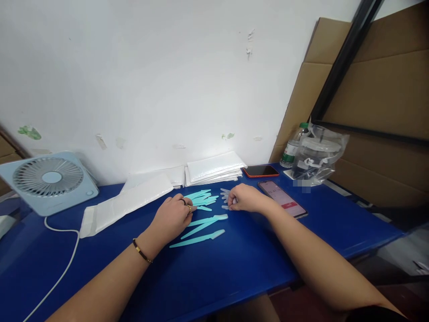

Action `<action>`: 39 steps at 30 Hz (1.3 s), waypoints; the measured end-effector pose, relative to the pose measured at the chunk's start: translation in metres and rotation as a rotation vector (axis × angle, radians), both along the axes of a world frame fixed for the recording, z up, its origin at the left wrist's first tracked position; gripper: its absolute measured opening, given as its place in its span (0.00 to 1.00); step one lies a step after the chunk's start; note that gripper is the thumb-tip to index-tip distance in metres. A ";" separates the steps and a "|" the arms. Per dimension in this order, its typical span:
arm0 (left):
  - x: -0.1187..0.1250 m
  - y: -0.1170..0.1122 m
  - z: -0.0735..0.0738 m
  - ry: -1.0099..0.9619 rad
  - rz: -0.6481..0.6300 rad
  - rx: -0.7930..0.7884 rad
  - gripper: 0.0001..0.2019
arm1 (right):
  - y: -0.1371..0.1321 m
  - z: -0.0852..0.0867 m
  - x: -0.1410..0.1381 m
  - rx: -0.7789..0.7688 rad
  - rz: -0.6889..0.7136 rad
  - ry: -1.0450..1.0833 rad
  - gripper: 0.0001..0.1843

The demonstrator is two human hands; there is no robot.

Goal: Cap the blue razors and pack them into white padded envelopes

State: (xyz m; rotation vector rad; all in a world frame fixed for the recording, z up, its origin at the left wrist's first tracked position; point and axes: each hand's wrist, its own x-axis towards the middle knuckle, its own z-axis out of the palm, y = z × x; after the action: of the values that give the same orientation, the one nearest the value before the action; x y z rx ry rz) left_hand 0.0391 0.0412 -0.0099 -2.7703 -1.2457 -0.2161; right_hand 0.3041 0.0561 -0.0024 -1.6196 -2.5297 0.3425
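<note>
Several teal eyebrow razors (203,197) lie in a loose pile at the middle of the table. My left hand (174,217) is at the pile's left side, its fingers closed at the handle of one razor whose far end points right. Closer to me, a few more razors (201,238) lie apart on the blue surface. Right of the pile is a small group of clear plastic caps (224,194). My right hand (241,198) is there, thumb and fingers pinched together at a cap; its fingertips are partly hidden.
White padded mailers (214,167) are stacked against the wall, with another mailer (124,205) to their left. A light blue fan (50,179) stands far left. Two phones, one orange-edged (260,171) and one lit (283,199), a bottle (291,150) and a bagged cup (315,156) are right.
</note>
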 end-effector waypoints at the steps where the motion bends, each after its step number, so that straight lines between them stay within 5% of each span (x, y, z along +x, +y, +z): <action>1: 0.002 -0.001 0.000 0.003 -0.010 -0.002 0.15 | -0.001 -0.001 -0.002 -0.012 0.024 0.029 0.05; 30: 0.017 -0.018 -0.007 -0.040 -0.122 -0.077 0.18 | 0.002 -0.012 -0.017 0.010 0.099 0.161 0.07; 39: 0.018 -0.026 0.001 -0.107 -0.162 -0.236 0.20 | -0.001 -0.007 -0.011 -0.111 0.210 0.243 0.08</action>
State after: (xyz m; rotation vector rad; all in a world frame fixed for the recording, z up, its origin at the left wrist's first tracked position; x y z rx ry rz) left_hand 0.0574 0.0148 -0.0089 -3.1043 -1.1357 -0.2469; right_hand 0.2933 0.0547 -0.0094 -1.2567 -2.5331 0.6680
